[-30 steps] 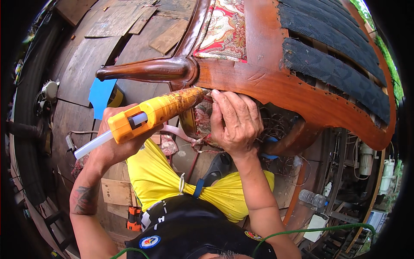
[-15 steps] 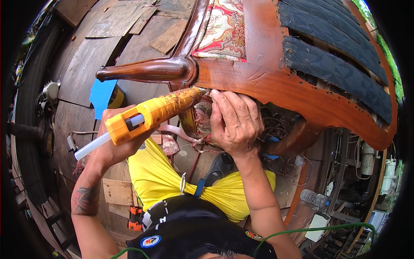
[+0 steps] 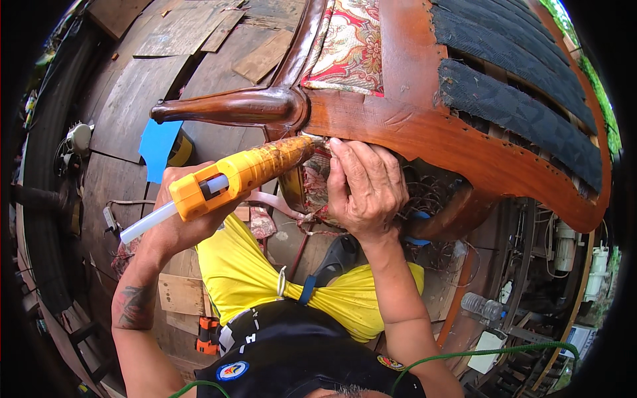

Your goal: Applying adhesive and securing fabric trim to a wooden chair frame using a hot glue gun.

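My left hand [image 3: 174, 222] is wrapped round a yellow hot glue gun [image 3: 232, 176], with a whitish glue stick [image 3: 149, 222] poking out of its back end. The gun's stained nozzle meets the lower edge of a varnished wooden chair frame [image 3: 398, 126], close to the joint with a carved leg [image 3: 225, 106]. Just right of the tip, my right hand [image 3: 368, 189] has its thumb and fingers pinched at that same edge. What lies between those fingers is mostly hidden; patterned red fabric [image 3: 315, 176] hangs below the frame beside them.
Dark webbing straps [image 3: 517, 99] cross the frame at the right, and a floral panel [image 3: 348, 46] fills its upper left. Loose boards [image 3: 159, 83] lie on the plank floor. A blue piece [image 3: 158, 147] sits under the leg. A clear plastic bottle [image 3: 482, 306] lies lower right.
The glue gun and my left hand have shifted slightly right along the frame edge. My right hand has moved marginally right too, still pinched there.
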`<action>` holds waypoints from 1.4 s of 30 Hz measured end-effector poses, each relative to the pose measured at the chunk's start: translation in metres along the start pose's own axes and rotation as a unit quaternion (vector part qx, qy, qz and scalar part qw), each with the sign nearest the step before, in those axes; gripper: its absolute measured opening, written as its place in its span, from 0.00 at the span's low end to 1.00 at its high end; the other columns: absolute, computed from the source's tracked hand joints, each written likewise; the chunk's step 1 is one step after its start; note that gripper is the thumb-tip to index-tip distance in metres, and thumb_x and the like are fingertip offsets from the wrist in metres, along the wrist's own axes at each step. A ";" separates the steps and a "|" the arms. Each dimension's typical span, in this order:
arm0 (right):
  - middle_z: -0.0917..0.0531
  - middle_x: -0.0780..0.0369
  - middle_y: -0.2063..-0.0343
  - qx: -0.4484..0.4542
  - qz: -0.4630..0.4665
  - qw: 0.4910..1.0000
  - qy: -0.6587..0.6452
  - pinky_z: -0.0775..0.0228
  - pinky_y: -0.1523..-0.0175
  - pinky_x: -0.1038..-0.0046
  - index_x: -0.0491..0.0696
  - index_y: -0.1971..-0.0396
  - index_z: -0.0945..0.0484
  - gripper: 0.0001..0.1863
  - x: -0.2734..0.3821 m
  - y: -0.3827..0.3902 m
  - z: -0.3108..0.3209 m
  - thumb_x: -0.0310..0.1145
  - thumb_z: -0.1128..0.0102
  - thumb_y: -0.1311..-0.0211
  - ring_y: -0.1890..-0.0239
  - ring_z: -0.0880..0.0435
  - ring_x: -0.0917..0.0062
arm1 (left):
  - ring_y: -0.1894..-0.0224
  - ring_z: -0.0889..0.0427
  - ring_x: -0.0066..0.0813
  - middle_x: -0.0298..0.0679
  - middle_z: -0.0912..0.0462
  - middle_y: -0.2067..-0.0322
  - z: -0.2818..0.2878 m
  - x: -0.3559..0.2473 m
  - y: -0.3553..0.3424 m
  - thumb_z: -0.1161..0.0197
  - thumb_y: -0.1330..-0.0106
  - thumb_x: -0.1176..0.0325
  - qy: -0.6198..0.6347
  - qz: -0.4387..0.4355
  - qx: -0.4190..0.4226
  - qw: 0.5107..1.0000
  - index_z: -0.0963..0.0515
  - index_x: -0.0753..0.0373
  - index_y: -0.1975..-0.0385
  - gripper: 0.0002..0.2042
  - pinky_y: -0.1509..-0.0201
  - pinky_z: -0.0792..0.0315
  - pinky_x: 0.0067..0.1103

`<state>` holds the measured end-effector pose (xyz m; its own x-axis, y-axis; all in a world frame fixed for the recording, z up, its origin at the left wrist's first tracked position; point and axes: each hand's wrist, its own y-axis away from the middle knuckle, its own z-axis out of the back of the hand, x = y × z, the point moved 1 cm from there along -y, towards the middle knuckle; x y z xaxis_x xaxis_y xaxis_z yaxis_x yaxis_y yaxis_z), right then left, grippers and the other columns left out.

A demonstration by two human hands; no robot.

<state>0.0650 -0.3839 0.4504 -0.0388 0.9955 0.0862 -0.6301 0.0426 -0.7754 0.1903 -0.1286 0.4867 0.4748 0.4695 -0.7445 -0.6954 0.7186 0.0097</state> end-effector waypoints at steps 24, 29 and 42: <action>0.10 0.62 0.57 -0.005 -0.001 1.000 0.001 0.19 0.48 0.66 0.48 0.52 0.08 0.14 0.001 -0.003 0.002 0.26 0.27 0.38 0.56 0.13 0.66 | 0.66 0.09 0.40 0.43 0.09 0.66 -0.003 0.008 0.000 0.21 0.35 0.68 -0.008 -0.063 -0.036 0.997 0.12 0.64 0.56 0.12 0.58 0.19 0.29; 0.10 0.62 0.57 -0.004 -0.002 1.000 0.001 0.19 0.48 0.66 0.48 0.52 0.08 0.14 0.002 -0.003 0.001 0.26 0.27 0.38 0.56 0.13 0.66 | 0.68 0.08 0.43 0.46 0.10 0.68 -0.004 0.007 0.000 0.21 0.37 0.70 -0.019 -0.087 -0.043 0.995 0.13 0.68 0.57 0.12 0.61 0.17 0.27; 0.10 0.64 0.55 -0.004 0.000 1.000 0.007 0.19 0.47 0.66 0.50 0.51 0.08 0.15 -0.001 0.000 0.000 0.28 0.27 0.38 0.55 0.13 0.67 | 0.68 0.08 0.43 0.46 0.10 0.68 -0.007 0.011 0.000 0.22 0.39 0.71 -0.007 -0.090 -0.054 0.994 0.14 0.68 0.58 0.12 0.61 0.16 0.27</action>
<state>0.0652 -0.3844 0.4499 -0.0275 0.9967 0.0769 -0.6236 0.0431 -0.7806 0.1922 -0.1266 0.4737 0.6035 0.3459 -0.7185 -0.6524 0.7323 -0.1954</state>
